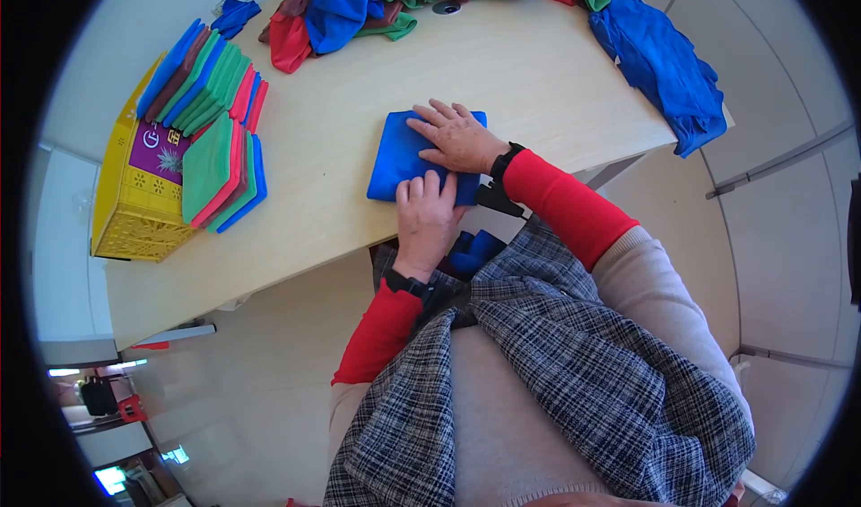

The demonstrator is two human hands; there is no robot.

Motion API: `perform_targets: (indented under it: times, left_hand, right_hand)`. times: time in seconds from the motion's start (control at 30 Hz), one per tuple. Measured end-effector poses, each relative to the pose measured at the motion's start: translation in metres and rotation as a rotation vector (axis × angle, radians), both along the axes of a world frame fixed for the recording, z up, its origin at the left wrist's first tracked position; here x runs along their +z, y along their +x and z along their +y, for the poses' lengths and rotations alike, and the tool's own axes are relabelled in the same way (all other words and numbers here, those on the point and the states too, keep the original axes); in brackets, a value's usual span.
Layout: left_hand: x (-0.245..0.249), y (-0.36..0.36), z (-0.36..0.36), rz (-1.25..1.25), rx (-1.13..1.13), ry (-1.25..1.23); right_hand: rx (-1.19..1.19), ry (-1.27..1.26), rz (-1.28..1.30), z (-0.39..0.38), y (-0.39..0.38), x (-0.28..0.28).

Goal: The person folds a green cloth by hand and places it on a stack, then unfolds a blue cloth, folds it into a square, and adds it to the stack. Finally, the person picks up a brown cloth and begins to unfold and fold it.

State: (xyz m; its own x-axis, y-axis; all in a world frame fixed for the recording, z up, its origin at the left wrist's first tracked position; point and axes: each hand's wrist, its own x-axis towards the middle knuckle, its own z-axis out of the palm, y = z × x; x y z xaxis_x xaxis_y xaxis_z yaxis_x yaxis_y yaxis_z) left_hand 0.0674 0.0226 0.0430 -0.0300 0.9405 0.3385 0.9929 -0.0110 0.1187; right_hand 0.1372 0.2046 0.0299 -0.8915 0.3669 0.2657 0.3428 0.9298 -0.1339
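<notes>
A blue cloth [395, 153], folded into a rough square, lies at the table's near edge in front of me. My right hand [462, 141] rests flat on its upper right part with the fingers spread. At the cloth's near edge, my left hand [425, 225] has its fingers bent over the top, and the thumb appears to be at the edge's right part. The cloth's underside and the part beneath my palms are hidden.
Stacked folded cloths in green, red, blue and brown [209, 171] lean beside a yellow basket [139, 229] at the left. Loose crumpled cloths [336, 14] heap along the table's far edge. Another blue cloth [659, 59] drapes over the right corner of the table [296, 157].
</notes>
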Motion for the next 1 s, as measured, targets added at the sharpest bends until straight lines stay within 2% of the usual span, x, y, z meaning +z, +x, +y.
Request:
perform_targets:
  times: [0.03, 0.13, 0.17, 0.27, 0.3, 0.4, 0.43, 0.53, 0.67, 1.0]
  left_hand:
    - [0.001, 0.003, 0.003, 0.000, 0.001, -0.001]
    - [0.000, 0.012, 0.012, -0.006, 0.057, 0.023]
    - [0.000, 0.012, 0.013, -0.009, 0.048, 0.020]
    - [-0.003, 0.002, 0.009, -0.139, -0.084, 0.224]
    - [-0.003, -0.006, 0.011, -0.139, -0.088, 0.218]
    - [-0.004, -0.036, 0.029, -0.369, 0.014, 0.122]
    - [-0.006, -0.041, 0.040, -0.368, 0.014, 0.116]
    - [-0.018, -0.057, 0.074, -0.055, -0.033, 0.150]
    - [-0.031, -0.066, 0.081, -0.175, -0.018, -0.025]
    - [-0.041, -0.081, 0.082, -0.238, 0.097, -0.063]
  right_hand:
    - [0.001, -0.001, 0.000, -0.003, -0.001, 0.001]
    - [-0.133, -0.236, 0.165, -0.013, 0.004, -0.002]
    - [-0.142, -0.237, 0.162, -0.015, 0.005, -0.003]
    - [-0.293, -0.218, 0.194, -0.024, 0.006, -0.013]
    - [-0.298, -0.223, 0.194, -0.027, 0.005, -0.014]
    - [-0.352, -0.108, 0.176, -0.037, 0.003, -0.017]
    - [-0.353, -0.114, 0.176, -0.038, 0.002, -0.018]
    - [-0.398, -0.045, 0.119, -0.038, 0.001, -0.022]
    - [-0.437, -0.155, 0.074, -0.040, 0.003, -0.011]
    - [-0.462, -0.233, 0.174, -0.035, 0.002, -0.016]
